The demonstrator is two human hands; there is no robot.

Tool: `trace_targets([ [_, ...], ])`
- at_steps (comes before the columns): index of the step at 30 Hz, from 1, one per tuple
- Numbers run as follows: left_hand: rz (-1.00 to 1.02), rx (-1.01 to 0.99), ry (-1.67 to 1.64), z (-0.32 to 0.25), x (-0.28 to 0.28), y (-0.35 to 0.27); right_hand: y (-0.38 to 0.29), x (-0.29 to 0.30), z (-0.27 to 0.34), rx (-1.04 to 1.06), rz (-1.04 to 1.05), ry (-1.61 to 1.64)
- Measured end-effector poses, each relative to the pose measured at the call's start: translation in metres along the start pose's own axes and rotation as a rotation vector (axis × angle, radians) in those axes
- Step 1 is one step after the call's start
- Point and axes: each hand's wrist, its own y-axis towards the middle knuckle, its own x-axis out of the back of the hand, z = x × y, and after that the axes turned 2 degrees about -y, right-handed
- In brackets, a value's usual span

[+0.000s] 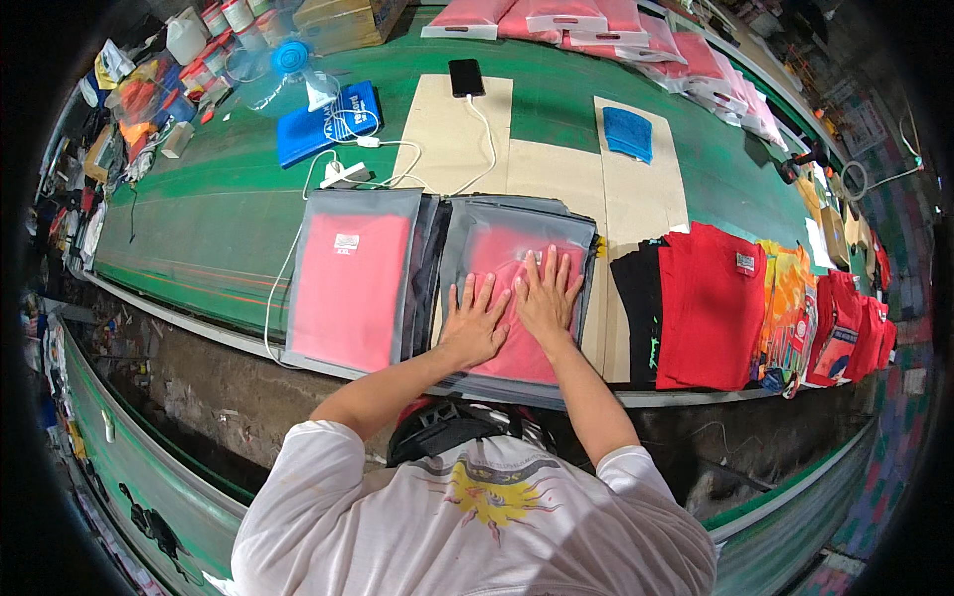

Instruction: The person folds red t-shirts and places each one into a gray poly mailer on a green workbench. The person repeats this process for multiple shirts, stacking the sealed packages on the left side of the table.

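Note:
My left hand point(474, 319) and my right hand point(548, 292) both lie flat, fingers spread, on a frosted plastic garment bag point(488, 220) with a folded red garment inside. That bag tops a pile of similar bags. Under my right fingertips a pale neck label is partly covered. Close on the left, a second pile carries a bagged garment point(349, 298) in pinkish red, its white label showing through the plastic. Right of my hands stand folded red T-shirts point(708, 305), beside black folded fabric point(636, 298).
Cardboard sheets point(555, 175) cover part of the green table point(194, 201). A phone point(466, 77) charges by a white cable from a power strip point(345, 176). Further back are a blue record book point(328, 123), a blue cloth point(627, 134) and bagged pink garments point(585, 26). Multicoloured shirts point(786, 313) sit right.

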Motion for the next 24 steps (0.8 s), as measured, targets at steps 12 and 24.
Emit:
trace_targets([
  [12, -0.003, 0.020, -0.005, -0.002, 0.002, 0.001, 0.039, -0.002, -0.008, -0.050, 0.037, 0.036],
  [24, -0.189, 0.086, 0.026, 0.020, -0.014, 0.072, 0.039, -0.001, -0.007, -0.063, 0.039, 0.033],
])
